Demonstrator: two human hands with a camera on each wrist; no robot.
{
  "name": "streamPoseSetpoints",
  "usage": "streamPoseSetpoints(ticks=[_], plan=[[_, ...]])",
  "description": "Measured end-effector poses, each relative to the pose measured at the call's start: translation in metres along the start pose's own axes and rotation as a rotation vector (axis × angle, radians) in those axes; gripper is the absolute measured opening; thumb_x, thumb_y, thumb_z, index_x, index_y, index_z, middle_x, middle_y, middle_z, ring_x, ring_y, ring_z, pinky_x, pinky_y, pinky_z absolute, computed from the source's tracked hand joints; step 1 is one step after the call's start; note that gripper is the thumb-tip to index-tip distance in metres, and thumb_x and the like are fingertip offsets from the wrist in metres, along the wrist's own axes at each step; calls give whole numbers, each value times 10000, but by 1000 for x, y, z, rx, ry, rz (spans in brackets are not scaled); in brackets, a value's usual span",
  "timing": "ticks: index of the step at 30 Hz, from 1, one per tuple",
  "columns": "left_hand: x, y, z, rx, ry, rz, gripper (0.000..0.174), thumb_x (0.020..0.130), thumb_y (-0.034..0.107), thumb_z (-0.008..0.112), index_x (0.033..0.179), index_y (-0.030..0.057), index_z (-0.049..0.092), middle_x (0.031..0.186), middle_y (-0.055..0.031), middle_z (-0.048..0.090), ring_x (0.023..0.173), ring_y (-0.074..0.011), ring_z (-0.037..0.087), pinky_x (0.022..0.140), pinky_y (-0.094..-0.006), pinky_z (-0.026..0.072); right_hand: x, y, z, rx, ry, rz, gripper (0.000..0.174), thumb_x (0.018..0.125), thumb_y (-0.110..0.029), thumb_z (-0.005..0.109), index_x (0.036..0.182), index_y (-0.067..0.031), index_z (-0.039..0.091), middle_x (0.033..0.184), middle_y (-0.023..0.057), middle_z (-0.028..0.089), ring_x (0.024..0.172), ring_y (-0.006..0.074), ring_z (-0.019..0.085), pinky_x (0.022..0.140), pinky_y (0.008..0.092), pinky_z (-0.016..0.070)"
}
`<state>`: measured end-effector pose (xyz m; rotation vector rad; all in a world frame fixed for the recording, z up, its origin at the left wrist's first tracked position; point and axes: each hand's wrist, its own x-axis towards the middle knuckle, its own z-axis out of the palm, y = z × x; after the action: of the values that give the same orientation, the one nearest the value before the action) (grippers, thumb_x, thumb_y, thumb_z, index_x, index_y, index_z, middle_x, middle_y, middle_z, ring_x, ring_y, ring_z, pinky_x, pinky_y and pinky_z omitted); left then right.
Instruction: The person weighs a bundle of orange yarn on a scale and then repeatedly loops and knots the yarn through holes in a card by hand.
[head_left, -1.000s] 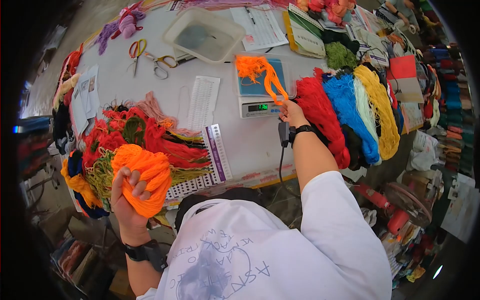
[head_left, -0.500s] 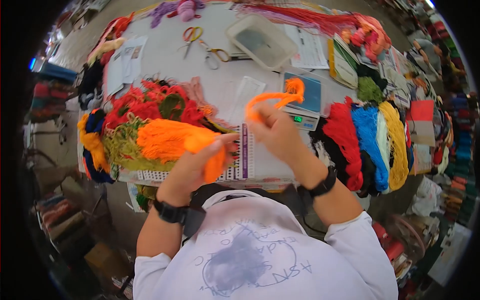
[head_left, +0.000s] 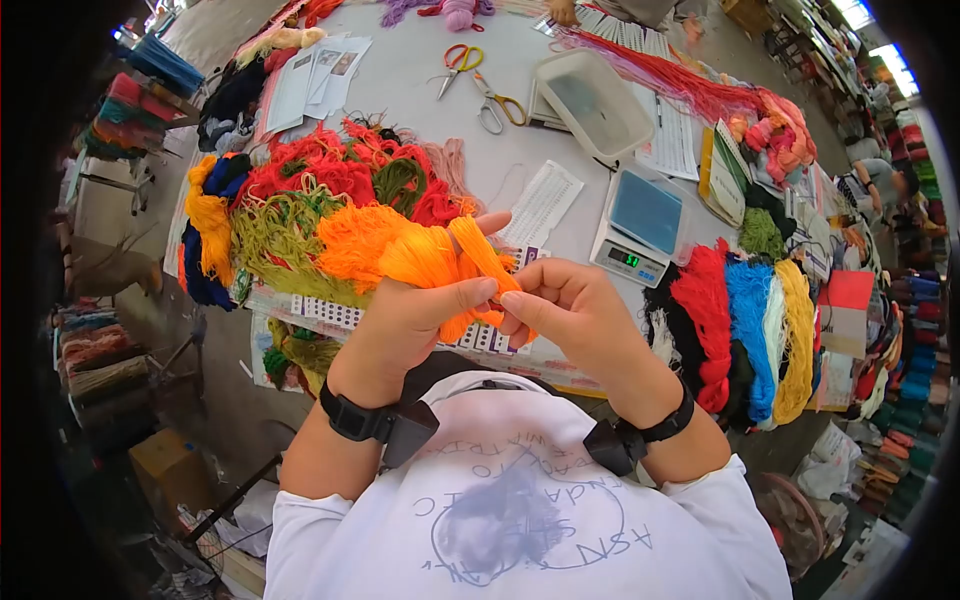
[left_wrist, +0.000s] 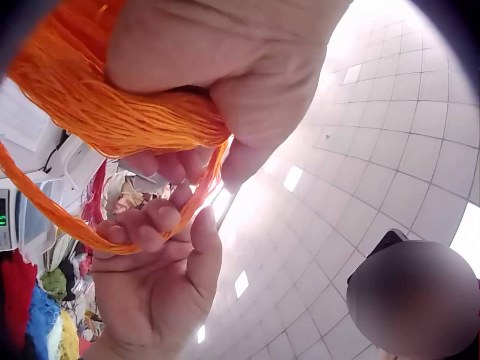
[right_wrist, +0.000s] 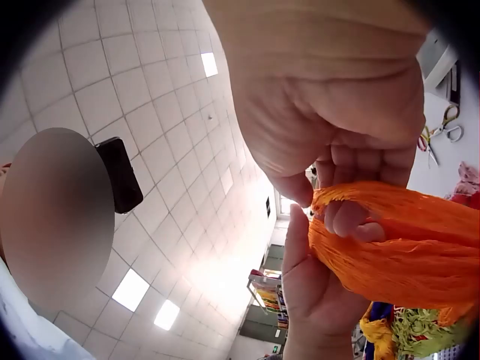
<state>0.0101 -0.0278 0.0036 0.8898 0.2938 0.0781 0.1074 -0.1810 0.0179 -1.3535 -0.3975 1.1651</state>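
A thick orange yarn skein (head_left: 405, 250) lies across my left hand (head_left: 405, 325), gripped between its thumb and fingers. My right hand (head_left: 575, 310) pinches a thinner orange strand bundle (left_wrist: 64, 225) at the skein's near end. The two thumbs almost meet there in the head view. Seen from the left wrist, the strand bundle runs through the curled fingers of the right hand (left_wrist: 154, 281) up to the skein. In the right wrist view, fingertips of the left hand (right_wrist: 349, 221) poke through the skein's loop.
A digital scale (head_left: 640, 222) with a lit green display stands right of the hands. Behind lie a plastic tub (head_left: 595, 100), two pairs of scissors (head_left: 458, 62) and a paper strip (head_left: 545, 200). Mixed red and green yarn (head_left: 300, 220) heaps at left; red (head_left: 708, 320), blue and yellow skeins at right.
The right hand has carried the thin orange bundle off the scale and leftward to the skein. The left hand has brought the skein up in front of the chest, and both hands now meet.
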Motion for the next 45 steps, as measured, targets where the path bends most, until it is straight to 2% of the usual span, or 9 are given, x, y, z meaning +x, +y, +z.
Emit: streamPoseSetpoints(ticks=[4, 11, 19, 22, 25, 32, 36, 40, 45], plan=[[-5, -1, -4, -4, -12, -1, 526, 813, 72, 653, 1289, -37, 458, 951, -41, 595, 799, -84, 558, 706, -221, 463, -4, 2, 3, 77, -20, -9, 144, 906, -131, 570, 886, 12, 565, 735, 73, 623, 633, 109, 596, 589, 226, 490], [-11, 0, -7, -66, -19, -34, 503, 821, 109, 644, 1275, -30, 477, 965, -48, 606, 793, -88, 555, 690, -221, 454, -8, 4, 11, 188, -33, -4, 163, 930, -156, 531, 903, 4, 552, 734, 77, 617, 625, 117, 599, 585, 226, 494], [-14, 5, -1, -239, -65, -90, 480, 826, 83, 622, 1270, -33, 482, 992, -61, 608, 858, -113, 571, 758, -254, 464, -13, 2, 14, 177, -45, -22, 169, 929, -156, 531, 894, 8, 552, 738, 81, 619, 630, 121, 604, 590, 231, 497], [-14, 2, 1, -44, -67, -15, 483, 799, 50, 646, 1251, -33, 496, 1047, -81, 604, 921, -135, 579, 818, -274, 464, -13, 3, 13, 185, -44, -29, 167, 928, -152, 530, 893, 11, 553, 738, 81, 619, 634, 123, 605, 597, 231, 499], [-15, 0, 1, -14, -28, -6, 491, 766, 9, 652, 1233, -33, 506, 1099, -107, 595, 979, -155, 579, 872, -287, 454, -12, 7, 12, 190, -32, -56, 162, 926, -143, 531, 901, 14, 557, 755, 80, 619, 652, 124, 607, 612, 233, 502], [-17, 2, 0, -66, -85, -33, 477, 760, -8, 604, 1226, -37, 508, 1125, -123, 591, 1008, -174, 579, 875, -307, 463, -11, 13, 10, 208, 5, -103, 141, 913, -125, 549, 922, 14, 569, 866, 66, 615, 720, 117, 609, 654, 247, 516], [-15, -4, -5, -83, -117, -14, 480, 763, -10, 594, 1233, -39, 503, 1012, -86, 597, 924, -153, 580, 838, -295, 471, -12, 12, 11, 208, 23, -72, 122, 907, -105, 541, 915, 13, 568, 862, 66, 616, 730, 114, 603, 687, 245, 510], [-12, -7, -5, -88, -138, 67, 492, 763, -14, 589, 1244, -43, 492, 895, -41, 580, 845, -127, 562, 827, -279, 458, -7, 14, 7, 213, 137, -173, 93, 898, -72, 520, 917, 8, 563, 847, 51, 621, 751, 93, 586, 708, 228, 479], [-11, -4, -6, -78, -132, 67, 488, 774, -2, 622, 1242, -44, 488, 918, -46, 590, 887, -137, 570, 842, -287, 454, -6, 12, 3, 145, 42, -186, 88, 892, -70, 524, 925, 6, 558, 813, 25, 616, 741, 67, 564, 654, 207, 444]])
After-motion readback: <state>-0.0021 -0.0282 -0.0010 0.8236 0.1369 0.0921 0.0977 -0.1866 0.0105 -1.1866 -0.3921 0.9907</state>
